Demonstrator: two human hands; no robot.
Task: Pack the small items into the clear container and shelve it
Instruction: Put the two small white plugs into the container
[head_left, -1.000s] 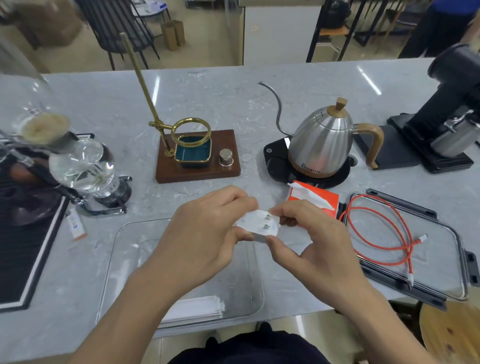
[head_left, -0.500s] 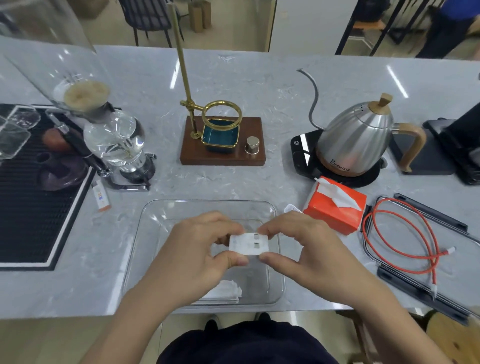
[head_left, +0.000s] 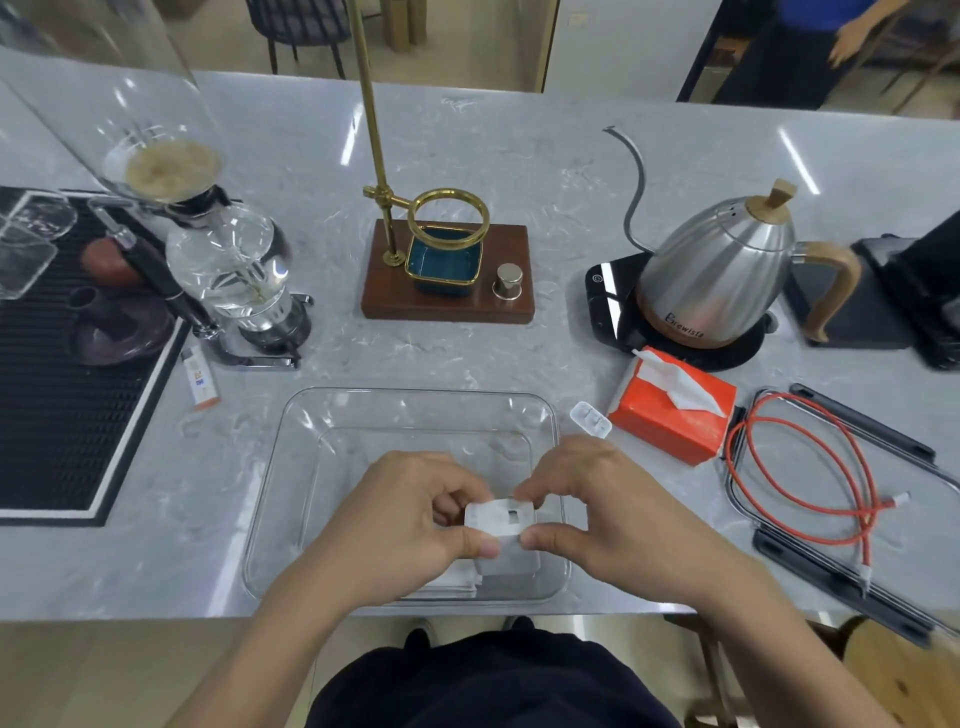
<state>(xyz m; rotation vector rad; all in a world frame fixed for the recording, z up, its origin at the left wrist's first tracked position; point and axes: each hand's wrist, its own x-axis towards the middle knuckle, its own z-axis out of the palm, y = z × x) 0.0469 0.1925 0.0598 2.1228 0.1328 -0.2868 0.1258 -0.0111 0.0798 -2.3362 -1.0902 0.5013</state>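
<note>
A clear container (head_left: 291, 467) lies on the marble counter near its front edge. Over its front right part, my left hand (head_left: 410, 525) and my right hand (head_left: 613, 514) both pinch a small white charger plug (head_left: 500, 517). A folded white paper (head_left: 457, 579) lies inside the container under my hands. A second small white plug (head_left: 590, 420) rests just outside the container's right rim. An orange tissue pack (head_left: 670, 415) sits to the right. A red cable (head_left: 810, 467) is coiled on the container's lid (head_left: 883, 587).
A siphon coffee maker (head_left: 228, 260) and a small sachet (head_left: 199, 379) stand to the left, beside a black mat (head_left: 57, 415). A brass stand on a wooden base (head_left: 447, 301) and a steel kettle (head_left: 717, 280) are behind. A person (head_left: 810, 47) stands far back.
Both hands have carried the white plug down and nearer to me, from above the container's far rim to low over its front right part. The view has tilted downward.
</note>
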